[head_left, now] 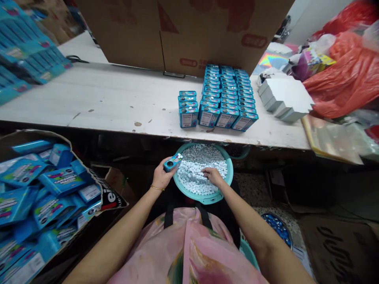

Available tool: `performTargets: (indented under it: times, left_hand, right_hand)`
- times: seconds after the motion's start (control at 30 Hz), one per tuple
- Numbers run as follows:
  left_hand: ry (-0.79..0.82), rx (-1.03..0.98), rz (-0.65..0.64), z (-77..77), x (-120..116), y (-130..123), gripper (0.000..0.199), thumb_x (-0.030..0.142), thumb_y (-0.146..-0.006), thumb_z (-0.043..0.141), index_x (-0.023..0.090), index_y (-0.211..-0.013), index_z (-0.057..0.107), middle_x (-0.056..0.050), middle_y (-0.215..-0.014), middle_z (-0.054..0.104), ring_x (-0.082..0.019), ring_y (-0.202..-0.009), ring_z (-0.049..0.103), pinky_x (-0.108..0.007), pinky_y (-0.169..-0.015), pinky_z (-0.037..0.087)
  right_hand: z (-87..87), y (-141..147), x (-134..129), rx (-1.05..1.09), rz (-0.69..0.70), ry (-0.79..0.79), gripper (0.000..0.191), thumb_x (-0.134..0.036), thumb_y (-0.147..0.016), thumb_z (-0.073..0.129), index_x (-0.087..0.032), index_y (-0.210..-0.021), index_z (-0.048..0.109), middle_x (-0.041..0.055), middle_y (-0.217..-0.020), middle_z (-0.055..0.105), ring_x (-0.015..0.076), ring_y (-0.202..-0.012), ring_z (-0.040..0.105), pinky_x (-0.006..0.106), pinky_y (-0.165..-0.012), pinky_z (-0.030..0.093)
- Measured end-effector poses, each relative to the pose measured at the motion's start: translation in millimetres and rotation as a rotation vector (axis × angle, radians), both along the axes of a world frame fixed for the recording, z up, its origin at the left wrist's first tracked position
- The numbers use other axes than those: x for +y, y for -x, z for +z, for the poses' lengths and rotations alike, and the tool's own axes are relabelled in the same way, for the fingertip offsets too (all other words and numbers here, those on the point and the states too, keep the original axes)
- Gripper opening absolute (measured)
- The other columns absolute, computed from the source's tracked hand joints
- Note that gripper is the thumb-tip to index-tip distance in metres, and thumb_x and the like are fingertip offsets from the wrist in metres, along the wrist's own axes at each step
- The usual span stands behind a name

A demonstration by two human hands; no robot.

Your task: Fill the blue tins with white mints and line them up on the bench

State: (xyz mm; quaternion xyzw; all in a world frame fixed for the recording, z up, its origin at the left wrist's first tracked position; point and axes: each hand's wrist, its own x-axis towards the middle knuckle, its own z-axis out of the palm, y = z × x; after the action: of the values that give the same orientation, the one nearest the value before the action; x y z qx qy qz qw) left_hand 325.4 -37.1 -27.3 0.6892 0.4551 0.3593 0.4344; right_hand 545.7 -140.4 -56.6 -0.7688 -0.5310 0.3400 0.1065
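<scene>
My left hand (161, 176) is wrapped round a small blue box (172, 163), held tilted over the left rim of a turquoise basin (230, 169). One or more white pieces show at the box's upper right end. The basin is filled with small white pellets (192, 177). Over the right part of the pellets is my right hand (212, 176), its fingers bent together and pointing left; what they hold, if anything, is too small to make out.
Rows of blue boxes (227, 94) stand on the white table (118, 102) before a large cardboard box (189, 35). A bag of blue boxes (62, 179) is at the left. White cartons (284, 96) and red plastic bags (346, 75) lie at the right.
</scene>
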Motion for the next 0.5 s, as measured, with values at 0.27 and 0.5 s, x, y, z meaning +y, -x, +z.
performTargets:
  times: [0.27,0.5]
  left_hand:
    - [-0.025,0.067,-0.121,-18.9,-7,-23,0.049,0.024,-0.062,0.062,0.017,-0.109,0.052,-0.005,-0.101,0.061,-0.020,-0.091,0.058,-0.034,-0.086,0.045]
    - [-0.106,0.087,-0.228,-18.7,-20,-39,0.048,0.017,-0.062,0.059,0.020,-0.109,0.052,-0.003,-0.109,0.057,-0.019,-0.102,0.053,-0.032,-0.092,0.040]
  right_hand:
    - [94.2,-28,-11,0.080,0.057,-0.162,0.029,-0.021,-0.075,0.044,-0.019,-0.097,0.063,0.0024,-0.082,0.066,0.0126,-0.073,0.057,0.023,-0.068,0.043]
    - [162.0,6,6,-0.485,0.324,-0.007,0.029,-0.013,-0.073,0.040,-0.021,-0.086,0.064,0.0080,-0.084,0.065,0.0209,-0.082,0.059,0.030,-0.069,0.042]
